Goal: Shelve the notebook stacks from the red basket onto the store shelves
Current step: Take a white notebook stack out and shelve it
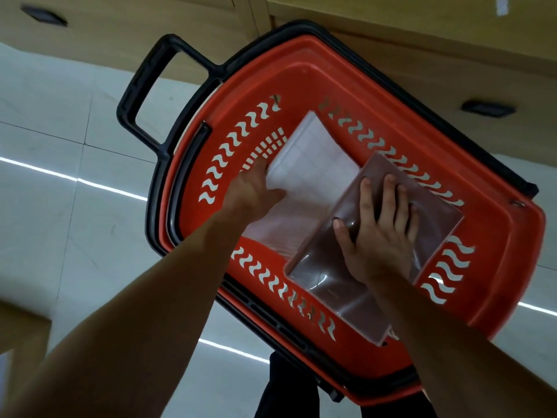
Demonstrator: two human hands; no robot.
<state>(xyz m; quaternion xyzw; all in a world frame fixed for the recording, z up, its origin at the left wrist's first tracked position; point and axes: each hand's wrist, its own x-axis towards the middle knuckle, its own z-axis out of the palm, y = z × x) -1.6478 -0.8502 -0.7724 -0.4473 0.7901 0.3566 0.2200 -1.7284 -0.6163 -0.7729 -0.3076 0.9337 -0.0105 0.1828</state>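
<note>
The red basket (pixel 346 86) with black rim and handle stands on the floor below me. Inside lie two plastic-wrapped notebook stacks: a white one (pixel 313 164) toward the handle end, and a maroon one (pixel 319 267) overlapping its near right side. My left hand (pixel 256 188) grips the left edge of the white stack, thumb on top and fingers hidden underneath. My right hand (pixel 382 224) lies flat on top of the maroon stack with fingers spread.
Wooden cabinet fronts (pixel 422 55) with dark recessed pulls run along the far side. The floor (pixel 60 206) is pale glossy tile. A brown cardboard corner (pixel 21 333) shows at the lower left. My dark trouser legs (pixel 289 396) are under the basket's near end.
</note>
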